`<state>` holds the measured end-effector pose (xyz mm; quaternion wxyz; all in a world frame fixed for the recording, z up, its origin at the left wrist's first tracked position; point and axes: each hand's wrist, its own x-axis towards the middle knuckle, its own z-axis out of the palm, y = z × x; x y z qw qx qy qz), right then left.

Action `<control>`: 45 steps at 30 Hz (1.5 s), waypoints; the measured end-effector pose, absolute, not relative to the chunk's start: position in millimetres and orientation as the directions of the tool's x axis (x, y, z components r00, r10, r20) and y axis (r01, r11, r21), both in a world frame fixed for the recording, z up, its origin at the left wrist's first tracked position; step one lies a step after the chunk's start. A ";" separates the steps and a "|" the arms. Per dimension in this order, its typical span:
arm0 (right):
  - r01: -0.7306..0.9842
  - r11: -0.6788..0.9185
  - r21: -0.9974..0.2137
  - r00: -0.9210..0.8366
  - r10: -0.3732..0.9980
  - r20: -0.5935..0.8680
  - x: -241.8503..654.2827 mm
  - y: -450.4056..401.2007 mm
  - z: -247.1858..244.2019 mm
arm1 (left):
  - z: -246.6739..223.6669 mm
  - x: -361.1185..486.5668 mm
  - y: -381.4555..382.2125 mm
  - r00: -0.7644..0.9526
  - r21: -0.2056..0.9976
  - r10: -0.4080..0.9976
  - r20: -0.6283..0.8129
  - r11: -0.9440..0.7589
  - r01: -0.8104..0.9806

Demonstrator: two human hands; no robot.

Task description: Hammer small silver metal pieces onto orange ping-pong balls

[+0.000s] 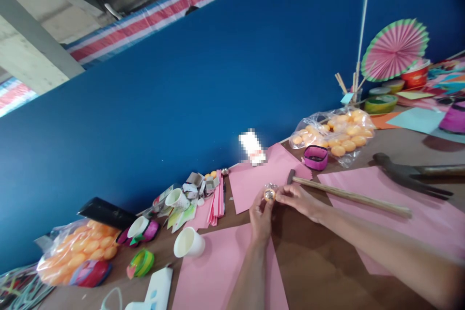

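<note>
In my left hand (260,218) is a small round thing with an orange rim and a shiny silvery middle (269,195); thumb and fingers close around it. The fingers of my right hand (298,200) are pinched together at its right edge. A bit of clear, shiny material shows just above it, too small to make out. Both hands are over the brown table between sheets of pink paper (250,189). A hammer with a thin wooden handle (348,195) lies just right of my right hand. To the left of my left hand, a white paper cup (189,243) is tipped towards me.
Bags of orange balls lie at back right (348,131) and left (83,247). A claw hammer (403,174), a magenta band (315,158) and green tape (141,262) are around. A white power strip (158,288) is in front. A blue partition (181,106) stands behind.
</note>
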<state>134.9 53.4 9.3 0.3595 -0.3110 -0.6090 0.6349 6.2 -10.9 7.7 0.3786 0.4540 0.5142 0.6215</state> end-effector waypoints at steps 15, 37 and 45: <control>-0.132 -0.074 -0.989 -0.503 0.864 0.003 135.0 54.6 10.4 | 7.3 6.4 -10.8 -0.287 0.971 0.931 0.226 -0.192 0.142; -0.054 0.286 -0.957 -0.518 0.811 0.272 130.7 51.6 3.4 | 4.0 11.6 -7.6 -0.362 0.969 0.928 0.088 -0.164 -0.185; 0.462 0.735 -0.496 -0.471 0.677 0.566 147.8 74.6 9.2 | -5.2 6.1 -3.3 -0.518 0.873 0.851 -0.084 -0.188 -0.450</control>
